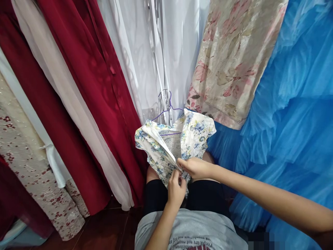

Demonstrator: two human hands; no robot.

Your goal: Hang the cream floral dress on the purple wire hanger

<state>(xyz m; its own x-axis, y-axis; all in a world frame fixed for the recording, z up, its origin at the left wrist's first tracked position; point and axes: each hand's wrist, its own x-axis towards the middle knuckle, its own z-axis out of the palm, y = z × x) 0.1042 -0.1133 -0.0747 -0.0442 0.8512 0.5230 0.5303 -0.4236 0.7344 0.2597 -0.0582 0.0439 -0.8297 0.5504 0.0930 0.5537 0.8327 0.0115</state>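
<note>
A small floral dress or top [197, 133], white with blue and yellow flowers and short sleeves, hangs on a purple wire hanger [170, 104] before my lap. Its opening is spread in a V, with a white strip [166, 147] along the left edge. At the bottom of the V, my right hand [197, 168] pinches the fabric edge. Just below it, my left hand [177, 189] grips the cloth with fingers closed. Whether a zipper pull or a fastener is between the fingertips is hidden. The garment's lower part falls between my thighs.
Long dark red gowns [85, 69] and a beige dress with red flowers [28, 173] hang at left. White cloth [179, 41] is behind the hanger. A pink-flowered beige dress [229, 69] and blue tulle [293, 132] hang at right. A light-blue basin [23, 238] stands on the tiled floor [109, 227].
</note>
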